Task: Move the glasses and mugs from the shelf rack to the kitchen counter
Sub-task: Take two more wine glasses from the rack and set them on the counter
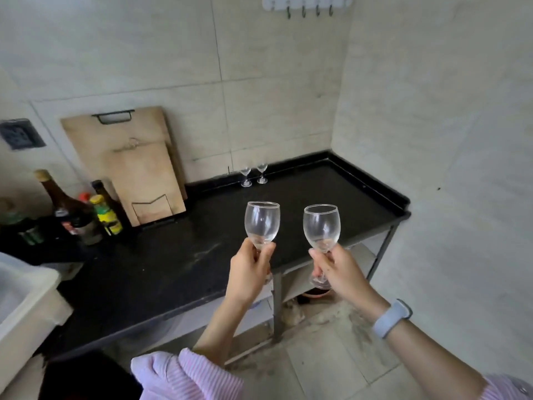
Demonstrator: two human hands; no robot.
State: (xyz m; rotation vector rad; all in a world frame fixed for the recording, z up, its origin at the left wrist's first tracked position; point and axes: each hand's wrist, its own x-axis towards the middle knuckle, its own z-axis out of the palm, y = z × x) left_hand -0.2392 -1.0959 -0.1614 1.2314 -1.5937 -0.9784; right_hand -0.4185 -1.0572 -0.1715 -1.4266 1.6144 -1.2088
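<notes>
A: Left hand [250, 269]?
B: Wrapped around the stem of a clear wine glass [262, 222], thumb and fingers closed just under the bowl. Upright, bowl empty, held over the front part of the black counter [161, 255].
A: Right hand [337, 268]?
B: Same grip on a second wine glass [321, 228], fingers pinched on the stem, foot poking out below the hand. Upright too, hanging past the counter's front edge near its right end. Pale blue watch band [391, 318] on that wrist. Pink striped sleeves [187, 376] pushed up both forearms.
A: Glasses touching each other?
B: No, side by side with a gap, about level.
A: Anything already on the counter?
B: Two small stemmed glasses [253, 174] at the back edge by the tiled wall, standing close together, well apart from the held pair.
A: Rest of the counter?
B: Two wooden cutting boards [135, 166] leaning on the wall at back left, smaller in front of larger. Cluster of bottles [83, 215] left of them. White bin [23, 295] at far left edge. Hook rail [307, 4] high on the wall.
A: Shelf rack?
B: Cannot tell; only the frame under the counter seen.
</notes>
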